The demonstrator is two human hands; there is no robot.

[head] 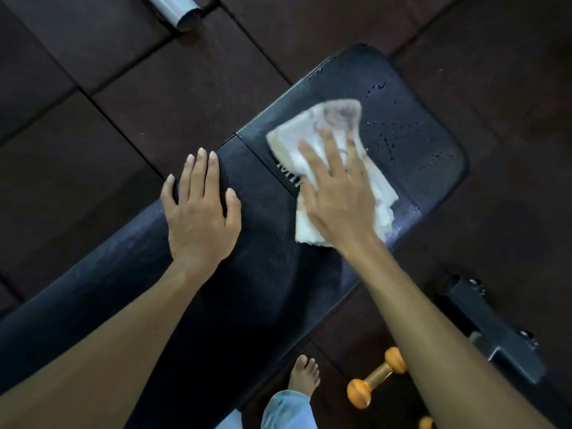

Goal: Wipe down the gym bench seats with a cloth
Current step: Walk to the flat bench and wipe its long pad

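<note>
We saw a bench whose long pad (263, 274) and seat pad (418, 125) were a black so deep it verged on navy, with a fine leather grain and a paler sheen along the edges. White lettering (289, 174) ran across the seat pad's near end. The cloth (297, 131) was off-white to cream, with what seemed a faint mauve-pink print at its far corner, though blur left us unsure. The floor (93, 181) was dark brown tiles cut by black seams in a diagonal grid. We noted a dumbbell (376, 380) with orange heads and a golden handle, a trouser leg (286, 410) of light washed blue, a pale grey tube (178, 9) and a dark grey frame (492, 329).
</note>
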